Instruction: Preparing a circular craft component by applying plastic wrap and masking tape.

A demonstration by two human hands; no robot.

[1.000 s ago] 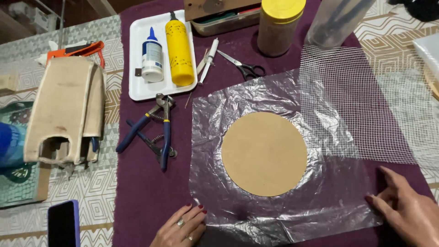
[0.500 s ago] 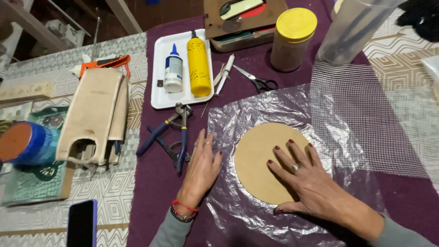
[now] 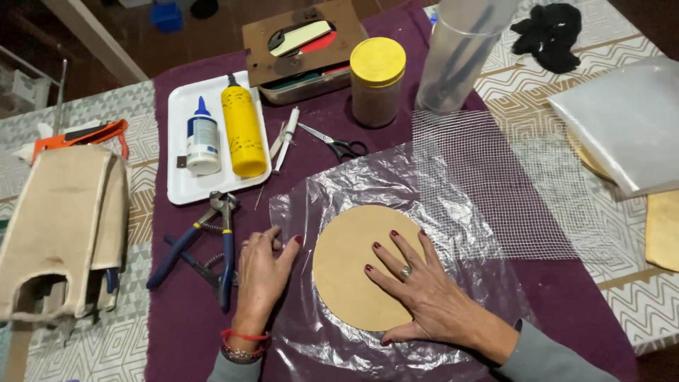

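A round brown board disc (image 3: 346, 272) lies on a crinkled clear plastic sheet (image 3: 353, 187) spread over a purple cloth (image 3: 184, 311). My right hand (image 3: 417, 286) rests flat on the disc, fingers spread. At the sheet's left edge, my left hand (image 3: 262, 272) lies palm down, fingers close together, touching the plastic beside the disc. A white mesh sheet (image 3: 495, 184) overlaps the plastic's upper right part.
Blue-handled pliers (image 3: 205, 244) lie just left of my left hand. A white tray (image 3: 180, 187) holds a yellow bottle (image 3: 242, 134) and a white glue bottle (image 3: 203, 141). Scissors (image 3: 336, 145), a yellow-lidded jar (image 3: 377, 81), a clear tube (image 3: 463, 53) and a tan pouch (image 3: 60, 226) surround the work.
The view shifted so everything sits further left. Both hands stay on the sheet and disc; a second ago they were at the plastic's near edge.
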